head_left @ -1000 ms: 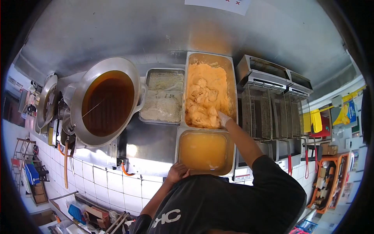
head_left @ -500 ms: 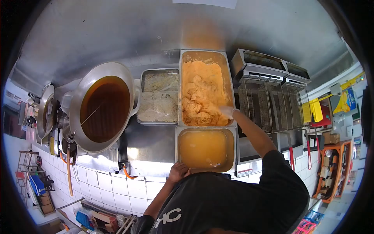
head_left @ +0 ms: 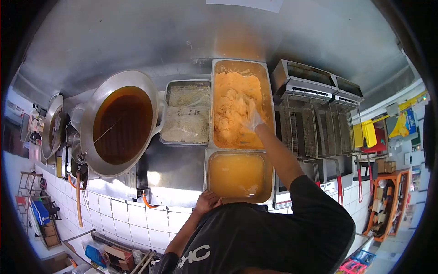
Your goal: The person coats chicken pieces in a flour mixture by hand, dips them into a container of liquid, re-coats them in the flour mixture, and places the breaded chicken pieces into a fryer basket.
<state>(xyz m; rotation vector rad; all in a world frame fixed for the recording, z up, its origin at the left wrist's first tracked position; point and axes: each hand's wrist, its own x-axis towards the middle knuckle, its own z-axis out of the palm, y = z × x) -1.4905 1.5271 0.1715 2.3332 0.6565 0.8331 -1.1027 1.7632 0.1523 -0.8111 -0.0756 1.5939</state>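
My right hand [head_left: 253, 118], in a clear plastic glove, reaches into a deep metal tray [head_left: 270, 98] of orange breading flour [head_left: 232, 82]. Its fingers look stretched out among lumpy flour-coated pieces [head_left: 226, 114], though dust blurs the fingertips. Closer to my body stands a metal tray of yellowish liquid [head_left: 237, 173]. At its near left corner my left hand [head_left: 208, 201] is bare, with the fingers curled in. Whatever those fingers press on is hidden.
On the left a large two-handled pot [head_left: 157, 114] holds dark oil [head_left: 123, 128] with a thin rod in it. Beside the flour sits a tray of greyish contents [head_left: 185, 123]. Fryer baskets [head_left: 299, 128] with red handles [head_left: 339, 189] stand on the right.
My right hand has moved left and away from me, deeper over the coated pieces. The flour and pieces beneath it have shifted. My left hand stays by the liquid tray's corner.
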